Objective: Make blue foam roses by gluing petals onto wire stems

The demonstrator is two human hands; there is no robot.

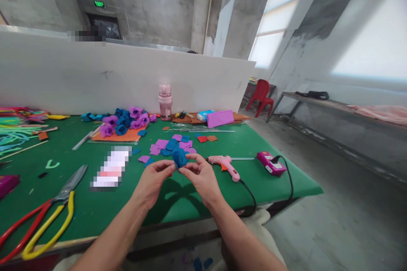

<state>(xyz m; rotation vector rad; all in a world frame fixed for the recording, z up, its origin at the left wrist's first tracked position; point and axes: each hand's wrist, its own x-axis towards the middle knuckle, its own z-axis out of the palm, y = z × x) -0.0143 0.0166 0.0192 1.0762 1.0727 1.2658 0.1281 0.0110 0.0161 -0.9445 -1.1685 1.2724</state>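
Note:
A small blue paper flower (pixel 179 158) is held up over the green table between both hands. My left hand (pixel 155 179) pinches its lower left side with thumb and fingertips. On the right side, my right hand (pixel 201 175) grips it between thumb and fingers. Just behind the flower lie loose purple and blue paper pieces (pixel 161 144). A pink glue gun (pixel 226 165) rests to the right of my right hand. Finished purple and blue flowers (pixel 121 129) are piled on an orange sheet at the back left.
Scissors with red and yellow handles (pixel 65 194) lie at the left on the green table (pixel 127 216). A purple power strip (pixel 271 164) with a black cord is at the right. A pink bottle (pixel 165 102) stands before the white partition (pixel 133 72).

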